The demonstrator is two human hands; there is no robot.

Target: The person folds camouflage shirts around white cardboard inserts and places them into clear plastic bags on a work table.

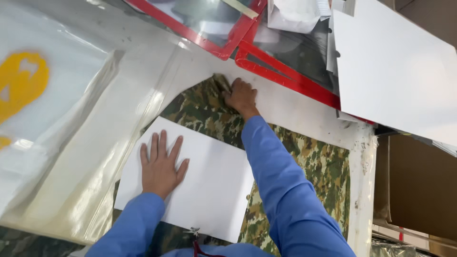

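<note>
Two hands are at work on a camouflage cloth (314,162) spread on the counter (304,116). The left hand (161,164) lies flat and wide, fingers spread, palm down on a white sheet (214,190) that rests on the cloth; it grips nothing, and the press seems meant to keep sheet and cloth from sliding. Beyond it and to its right, the right hand (242,96) is closed on the far corner of the cloth, fingers bunched into the fabric where it meets a clear plastic film (95,157) (whether it pinches the film too I cannot tell). That film drapes off to the left of the left hand, glossy and creased. Just past the right hand sit red frames (285,74) with dark panels, and further right a large white board (395,71) overhangs them. Both blue sleeves (285,190) reach forward from the bottom edge.
</note>
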